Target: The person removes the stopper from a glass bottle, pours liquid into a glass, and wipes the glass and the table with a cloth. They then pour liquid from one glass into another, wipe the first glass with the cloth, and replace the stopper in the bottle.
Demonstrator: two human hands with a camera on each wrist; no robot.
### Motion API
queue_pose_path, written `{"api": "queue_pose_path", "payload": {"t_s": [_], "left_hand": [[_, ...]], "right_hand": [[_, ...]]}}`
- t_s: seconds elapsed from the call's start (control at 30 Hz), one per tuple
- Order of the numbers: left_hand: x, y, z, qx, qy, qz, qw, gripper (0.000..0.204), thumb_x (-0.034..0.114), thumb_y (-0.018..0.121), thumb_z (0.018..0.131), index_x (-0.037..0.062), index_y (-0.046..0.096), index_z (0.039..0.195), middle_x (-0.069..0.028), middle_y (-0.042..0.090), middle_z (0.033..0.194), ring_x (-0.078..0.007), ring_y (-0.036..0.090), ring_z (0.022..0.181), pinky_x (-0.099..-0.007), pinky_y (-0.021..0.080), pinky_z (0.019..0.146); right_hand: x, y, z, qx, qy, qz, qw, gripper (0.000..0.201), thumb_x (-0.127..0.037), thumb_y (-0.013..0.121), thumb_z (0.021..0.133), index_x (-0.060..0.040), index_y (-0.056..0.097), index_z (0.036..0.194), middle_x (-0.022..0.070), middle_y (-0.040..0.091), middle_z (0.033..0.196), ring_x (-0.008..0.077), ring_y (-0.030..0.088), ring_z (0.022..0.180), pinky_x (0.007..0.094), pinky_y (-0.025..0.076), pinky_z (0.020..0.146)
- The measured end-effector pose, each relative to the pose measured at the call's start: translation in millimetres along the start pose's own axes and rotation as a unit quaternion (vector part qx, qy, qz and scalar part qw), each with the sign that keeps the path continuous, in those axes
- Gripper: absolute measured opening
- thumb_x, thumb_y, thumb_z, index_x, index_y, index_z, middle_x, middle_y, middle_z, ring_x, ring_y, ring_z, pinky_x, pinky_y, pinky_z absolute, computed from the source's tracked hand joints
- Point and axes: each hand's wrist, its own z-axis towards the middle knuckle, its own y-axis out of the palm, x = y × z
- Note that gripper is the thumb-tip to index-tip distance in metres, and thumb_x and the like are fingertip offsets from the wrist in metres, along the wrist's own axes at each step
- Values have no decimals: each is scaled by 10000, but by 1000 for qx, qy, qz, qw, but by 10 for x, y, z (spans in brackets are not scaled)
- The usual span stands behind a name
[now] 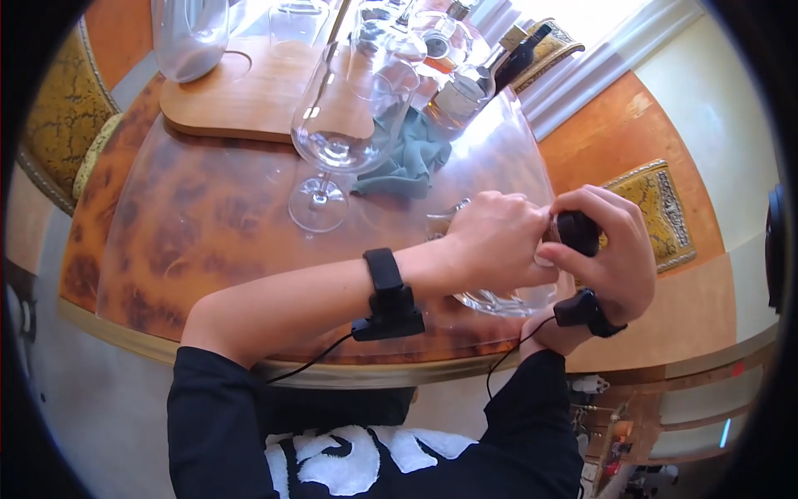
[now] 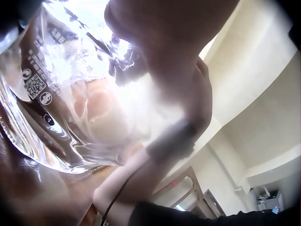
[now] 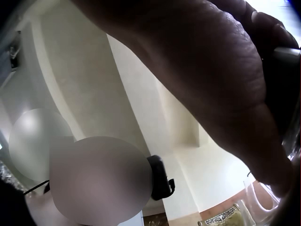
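In the head view a black round cap [image 1: 578,234] is pinched between the curled fingers and thumb of the right hand [image 1: 619,254]. Directly beside it, the left hand [image 1: 499,239] has its fingers curled at the neck of a clear glass bottle [image 1: 503,302], which is mostly hidden below the hands. The left wrist view shows the bottle [image 2: 47,113] close up, with white print and a square code. Dark fingers of the right hand [image 3: 202,70] surround the black cap [image 3: 282,89] in the right wrist view.
Beyond the hands stand a large stemmed glass [image 1: 320,204], a crumpled green cloth [image 1: 411,158] and a wooden board [image 1: 249,104] bearing a glass vessel. Amber and dark bottles [image 1: 461,96] stand at the back. Chairs flank the glossy table [image 1: 199,249].
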Motion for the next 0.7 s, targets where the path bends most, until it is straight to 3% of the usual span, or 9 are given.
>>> {"api": "queue_pose_path", "payload": {"t_s": [0.2,0.27,0.4,0.5,0.57,0.7], "left_hand": [[16,50,27,15,11,6,1000,449,411,677,739,9,645,937,-172,689,815,-352,683,835,-455,544,751],[34,34,31,-10,-7,-1,1000,454,410,693,738,12,627,946,-171,688,816,-350,681,840,-455,538,743],[52,-5,39,-14,0,10,1000,452,417,701,742,14,622,931,-172,686,811,-349,680,823,-454,540,739],[68,11,45,-25,5,14,1000,461,415,710,743,13,614,949,-162,687,801,-346,680,795,-452,525,730],[128,-2,33,-18,-27,35,999,484,419,720,744,6,605,967,-140,688,780,-324,682,768,-422,492,768],[140,17,27,12,-6,86,996,502,428,728,748,2,595,977,-125,687,763,-294,686,760,-403,451,825]], "right_hand": [[-8,58,-24,44,93,-10,995,475,-429,839,672,-26,623,799,153,592,650,325,623,603,386,492,593],[-50,143,-55,110,154,-86,978,532,-518,808,688,-20,621,712,152,578,583,326,630,561,403,487,561],[-58,149,-78,101,175,-139,969,592,-587,772,701,-17,619,649,148,582,555,325,643,555,411,489,551],[-3,160,-120,94,135,-120,979,533,-540,794,702,-32,631,699,134,555,554,333,606,553,414,451,552],[-33,158,-108,94,154,-132,975,577,-585,775,711,-33,614,669,141,562,551,343,617,560,427,454,556],[-63,170,-105,105,170,-149,969,607,-620,761,715,-36,607,657,143,567,550,347,617,560,435,457,559]]}}
